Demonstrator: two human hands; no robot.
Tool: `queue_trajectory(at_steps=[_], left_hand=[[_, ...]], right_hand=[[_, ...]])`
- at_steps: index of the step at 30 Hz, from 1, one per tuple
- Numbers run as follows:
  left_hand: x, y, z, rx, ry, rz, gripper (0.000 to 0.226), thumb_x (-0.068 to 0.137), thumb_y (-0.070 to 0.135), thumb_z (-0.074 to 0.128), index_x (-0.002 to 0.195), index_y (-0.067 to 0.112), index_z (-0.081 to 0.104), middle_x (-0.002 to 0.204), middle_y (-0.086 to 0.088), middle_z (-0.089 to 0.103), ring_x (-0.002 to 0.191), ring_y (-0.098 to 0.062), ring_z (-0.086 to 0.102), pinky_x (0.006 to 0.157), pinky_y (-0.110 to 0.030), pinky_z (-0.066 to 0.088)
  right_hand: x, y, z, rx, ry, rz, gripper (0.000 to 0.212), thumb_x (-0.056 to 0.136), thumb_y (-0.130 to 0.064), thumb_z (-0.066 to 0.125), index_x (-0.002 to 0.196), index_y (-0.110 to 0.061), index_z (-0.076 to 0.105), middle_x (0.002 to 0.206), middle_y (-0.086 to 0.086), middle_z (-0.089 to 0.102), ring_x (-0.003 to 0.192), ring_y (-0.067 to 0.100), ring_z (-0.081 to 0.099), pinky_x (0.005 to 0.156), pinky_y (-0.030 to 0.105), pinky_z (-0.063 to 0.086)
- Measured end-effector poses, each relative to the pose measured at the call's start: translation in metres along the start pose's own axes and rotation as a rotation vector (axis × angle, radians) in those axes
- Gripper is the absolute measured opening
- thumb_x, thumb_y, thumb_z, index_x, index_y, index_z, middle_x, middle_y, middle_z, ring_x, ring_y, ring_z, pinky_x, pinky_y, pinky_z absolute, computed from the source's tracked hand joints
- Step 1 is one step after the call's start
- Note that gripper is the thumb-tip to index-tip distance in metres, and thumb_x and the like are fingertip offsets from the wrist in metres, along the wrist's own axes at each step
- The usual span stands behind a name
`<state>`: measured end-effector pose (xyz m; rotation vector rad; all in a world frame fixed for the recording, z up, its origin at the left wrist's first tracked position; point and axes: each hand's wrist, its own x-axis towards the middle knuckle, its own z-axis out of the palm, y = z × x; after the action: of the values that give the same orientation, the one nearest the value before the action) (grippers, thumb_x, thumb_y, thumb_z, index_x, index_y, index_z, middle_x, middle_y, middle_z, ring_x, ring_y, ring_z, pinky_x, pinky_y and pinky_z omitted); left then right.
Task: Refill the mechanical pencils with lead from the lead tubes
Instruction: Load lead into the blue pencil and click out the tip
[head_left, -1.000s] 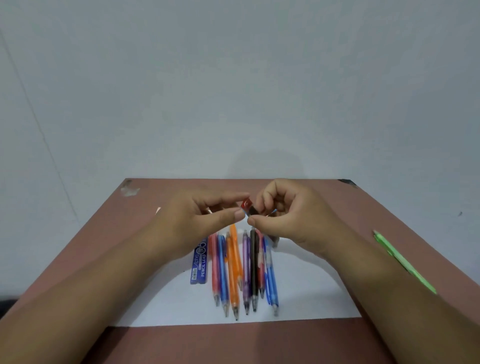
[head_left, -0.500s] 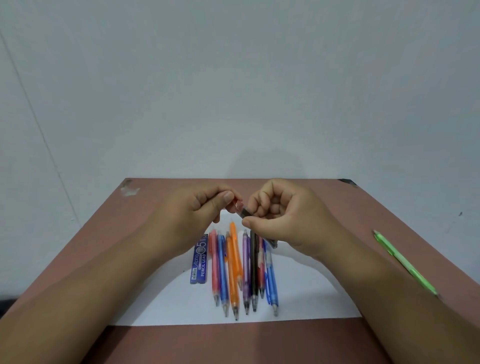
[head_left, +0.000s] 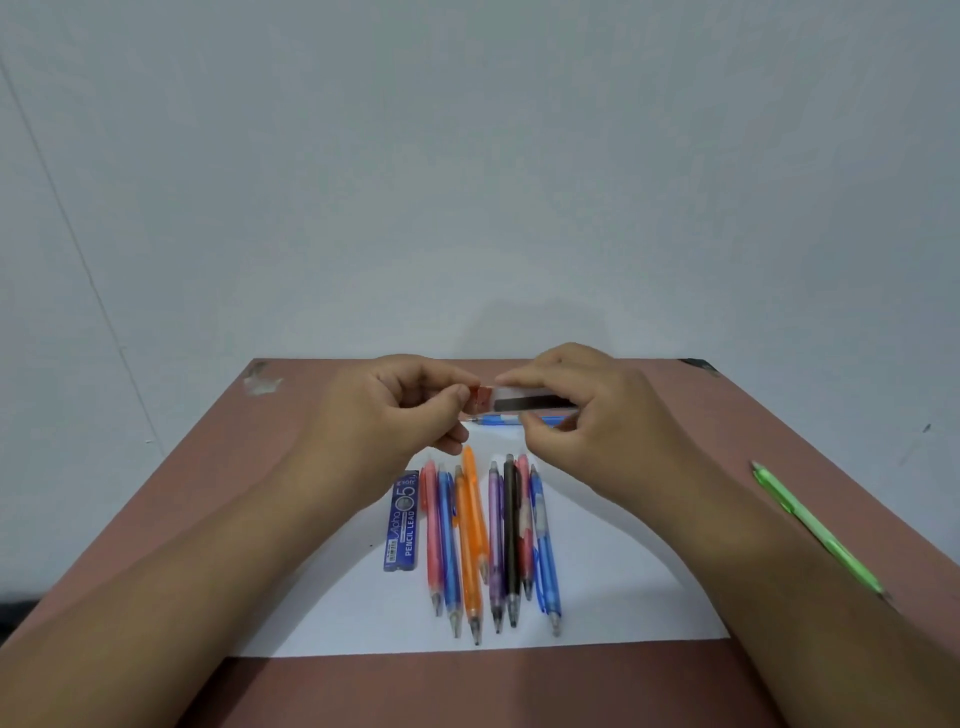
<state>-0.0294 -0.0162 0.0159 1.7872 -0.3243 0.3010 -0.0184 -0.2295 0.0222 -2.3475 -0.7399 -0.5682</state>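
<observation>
Two hands meet above the far end of a white paper sheet (head_left: 613, 587) on a reddish-brown table (head_left: 519, 686). Right hand (head_left: 597, 421): fingers curled, thumb below and fingertips above, pinching a clear lead tube (head_left: 535, 401) held roughly level, a dark band of leads visible inside. Same hand also grips a blue mechanical pencil (head_left: 501, 420) lying just under the tube, level, its tip pointing toward the left hand. Left hand (head_left: 384, 410): thumb and forefinger pressed together on the tube's red cap (head_left: 482, 396) at its left end; remaining fingers curled in. Cannot tell whether the cap is seated or partly off.

On the paper below the hands: a fanned row of mechanical pencils, tips toward the viewer. From the left, pink pencil (head_left: 432, 540), blue pencil (head_left: 449, 551), two orange pencils (head_left: 470, 540) overlapping, purple pencil (head_left: 496, 545), black pencil (head_left: 511, 540), a red pencil (head_left: 525, 525) mostly hidden, another blue pencil (head_left: 545, 551). All touching or nearly touching their neighbours.

Blue lead pack (head_left: 402, 522), printed "PENCIL LEAD" and "0.5", lies flat just left of the pink pencil.

Green pencil (head_left: 815, 525) lies alone on bare table, well apart to the right, angled, just beyond the right forearm.

Pale wall (head_left: 467, 182) behind the table
</observation>
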Motion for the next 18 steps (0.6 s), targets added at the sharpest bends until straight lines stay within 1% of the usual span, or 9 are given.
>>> queue_trajectory(at_steps=[2,4,6,8,9,10,12,14,18], left_hand=[[0.000,0.001,0.002,-0.055,0.005,-0.068,0.013,0.094,0.007,0.065,0.094,0.014,0.076,0.079,-0.008,0.077,0.068,-0.020,0.073,0.069,-0.033,0.063],[0.000,0.000,0.004,-0.095,0.002,-0.121,0.010,0.094,0.009,0.066,0.097,0.012,0.075,0.081,-0.009,0.077,0.073,-0.022,0.074,0.073,-0.036,0.063],[0.000,-0.001,0.004,-0.119,0.006,-0.163,0.011,0.095,0.012,0.065,0.101,0.011,0.075,0.083,-0.010,0.078,0.077,-0.024,0.075,0.077,-0.038,0.063],[0.000,-0.001,0.004,-0.162,0.002,-0.198,0.012,0.095,0.011,0.065,0.102,0.011,0.074,0.085,-0.011,0.078,0.078,-0.023,0.076,0.076,-0.034,0.063],[0.000,0.000,0.004,-0.195,-0.010,-0.216,0.013,0.095,0.010,0.064,0.104,0.010,0.074,0.086,-0.013,0.078,0.077,-0.023,0.076,0.075,-0.032,0.064],[0.000,0.001,0.005,-0.233,-0.028,-0.238,0.015,0.096,0.010,0.064,0.107,0.011,0.073,0.088,-0.015,0.077,0.077,-0.022,0.075,0.073,-0.030,0.064],[-0.001,0.003,0.006,-0.286,-0.072,-0.276,0.019,0.096,0.008,0.062,0.113,0.012,0.071,0.093,-0.015,0.077,0.079,-0.023,0.075,0.072,-0.028,0.063],[-0.002,0.004,0.008,-0.278,-0.104,-0.282,0.020,0.098,0.006,0.060,0.112,0.010,0.072,0.095,-0.014,0.077,0.079,-0.023,0.076,0.071,-0.026,0.063],[-0.003,0.004,0.010,-0.254,-0.140,-0.303,0.018,0.099,0.004,0.058,0.109,0.007,0.072,0.095,-0.013,0.078,0.080,-0.023,0.076,0.070,-0.025,0.063]], right_hand=[[0.001,0.003,0.001,-0.061,0.012,-0.011,0.041,0.093,-0.017,0.067,0.129,-0.034,0.067,0.107,-0.016,0.057,0.103,0.009,0.057,0.077,0.023,0.055],[0.002,0.005,0.003,-0.123,0.021,-0.033,0.040,0.095,-0.020,0.066,0.134,-0.033,0.065,0.110,-0.015,0.058,0.103,0.009,0.056,0.079,0.023,0.054],[0.003,0.007,0.006,-0.176,0.016,-0.065,0.038,0.098,-0.024,0.065,0.135,-0.031,0.064,0.115,-0.013,0.062,0.105,0.007,0.055,0.083,0.019,0.049],[0.005,0.008,0.007,-0.215,0.005,-0.092,0.037,0.099,-0.026,0.062,0.136,-0.028,0.064,0.120,-0.011,0.065,0.108,0.007,0.053,0.087,0.013,0.039],[0.005,0.009,0.007,-0.225,0.005,-0.105,0.036,0.099,-0.024,0.062,0.135,-0.028,0.064,0.123,-0.009,0.066,0.110,0.008,0.051,0.089,0.012,0.037],[0.005,0.010,0.007,-0.238,0.010,-0.121,0.037,0.098,-0.020,0.064,0.134,-0.028,0.065,0.124,-0.009,0.067,0.112,0.011,0.051,0.091,0.015,0.038],[0.004,0.012,0.008,-0.296,0.030,-0.152,0.043,0.093,-0.011,0.069,0.132,-0.030,0.067,0.127,-0.008,0.068,0.117,0.020,0.054,0.095,0.030,0.048],[0.004,0.012,0.008,-0.336,0.030,-0.162,0.052,0.088,-0.003,0.074,0.130,-0.034,0.066,0.128,-0.009,0.067,0.118,0.024,0.057,0.093,0.041,0.054],[0.005,0.010,0.007,-0.354,0.009,-0.163,0.060,0.084,0.002,0.075,0.131,-0.035,0.065,0.128,-0.010,0.063,0.113,0.020,0.054,0.081,0.043,0.058]])
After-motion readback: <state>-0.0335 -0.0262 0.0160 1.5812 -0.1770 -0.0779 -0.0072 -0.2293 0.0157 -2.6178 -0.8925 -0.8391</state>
